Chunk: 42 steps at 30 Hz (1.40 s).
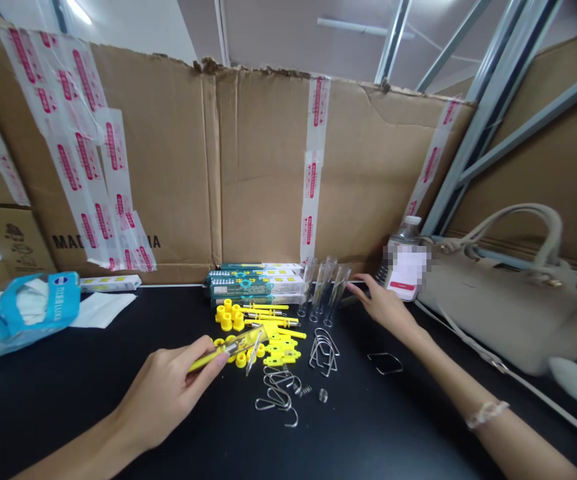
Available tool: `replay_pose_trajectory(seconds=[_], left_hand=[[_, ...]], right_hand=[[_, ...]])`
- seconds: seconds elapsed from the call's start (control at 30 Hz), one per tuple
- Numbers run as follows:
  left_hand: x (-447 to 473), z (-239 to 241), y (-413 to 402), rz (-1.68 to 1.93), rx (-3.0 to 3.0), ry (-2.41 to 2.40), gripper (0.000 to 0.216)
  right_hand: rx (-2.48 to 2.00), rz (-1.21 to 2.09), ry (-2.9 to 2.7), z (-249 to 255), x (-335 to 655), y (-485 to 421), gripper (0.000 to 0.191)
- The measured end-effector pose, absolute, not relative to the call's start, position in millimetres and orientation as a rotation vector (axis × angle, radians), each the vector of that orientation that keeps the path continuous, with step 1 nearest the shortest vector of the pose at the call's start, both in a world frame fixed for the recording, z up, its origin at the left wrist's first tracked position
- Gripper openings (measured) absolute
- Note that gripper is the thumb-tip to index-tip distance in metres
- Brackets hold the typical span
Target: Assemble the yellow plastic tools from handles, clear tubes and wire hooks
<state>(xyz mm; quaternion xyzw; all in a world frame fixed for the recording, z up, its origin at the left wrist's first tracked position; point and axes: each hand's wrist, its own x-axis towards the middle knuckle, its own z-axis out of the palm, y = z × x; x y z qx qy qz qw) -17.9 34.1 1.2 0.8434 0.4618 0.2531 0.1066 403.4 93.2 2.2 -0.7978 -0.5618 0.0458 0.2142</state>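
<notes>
The left hand (166, 383) has its grip clamped, thumb and fingers together, around a yellow-and-clear tubular device (242, 343), held tilted above the desk (338, 440) over scattered parts. The right hand (391, 310) stretches forward, fingers apart, their tips just beside the nearest of several clear tubes (337, 297); whether they touch is unclear.

The step in hand appears to be handling the parts of such devices. The next move seems to call for a light pinch, since the upright tubes look slick, thin-walled and easily tipped.

Beneath the device lie glossy yellow plastic pieces: round, flanged caps (226, 321), slim rods (271, 307) with metal fittings, and flat, notched plates (282, 357). Closer to the wearer are shiny bent-wire hooks (274, 400) and small coiled springs (323, 396); wire loops (323, 350) bunch to the right.

Behind sit glossy green-and-white cartons (253, 288), stacked lengthwise. A smooth, pale leather-look handbag (483, 300) rests at far right. A tall, torn-edged brown cardboard wall (263, 180), striped with red-printed tape, closes the back of the matte black desk.
</notes>
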Motion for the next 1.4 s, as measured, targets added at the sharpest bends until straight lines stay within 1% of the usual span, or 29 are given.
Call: replay_pose_trajectory(seconds=[0.17,0.3,0.33,0.37,0.5,0.53,0.6,0.67,0.83,0.97,1.07,1.2,1.4], left_hand=[[-18,0,34,0.745,2.493,1.339,0.043],[-19,0,34,0.737,2.495,1.331,0.044],[-19,1,34,0.737,2.495,1.334,0.044],[-19,2,34,0.735,2.494,1.339,0.044],[-18,4,35,0.722,2.479,1.349,0.044],[-18,4,35,0.724,2.471,1.357,0.044],[-18,4,36,0.733,2.453,1.396,0.045],[-18,3,37,0.743,2.429,1.464,0.046],[-19,6,41,0.757,2.405,1.585,0.047],[-18,8,40,0.739,2.428,1.576,0.045],[-17,6,38,0.746,2.467,1.556,0.045],[-18,4,37,0.77,2.509,1.541,0.044],[-17,6,36,0.755,2.554,1.519,0.044]], right_hand=[[-2.228,0.163,-1.563,-11,398,101,0.031],[-2.121,0.279,-1.52,-11,402,104,0.023],[-2.068,0.319,-1.505,-9,403,104,0.026],[-2.008,0.36,-1.485,-8,404,104,0.033],[-1.738,0.471,-1.369,0,404,103,0.076],[-1.675,0.475,-1.337,1,403,102,0.083],[-1.564,0.459,-1.288,2,400,101,0.089],[-1.482,0.445,-1.265,0,396,100,0.084],[-1.406,0.509,-1.303,-9,387,104,0.053],[-1.445,0.528,-1.397,-9,388,104,0.033],[-1.522,0.509,-1.49,-5,392,102,0.023],[-1.605,0.527,-1.577,-4,392,100,0.015],[-1.67,0.589,-1.669,0,386,95,0.014]])
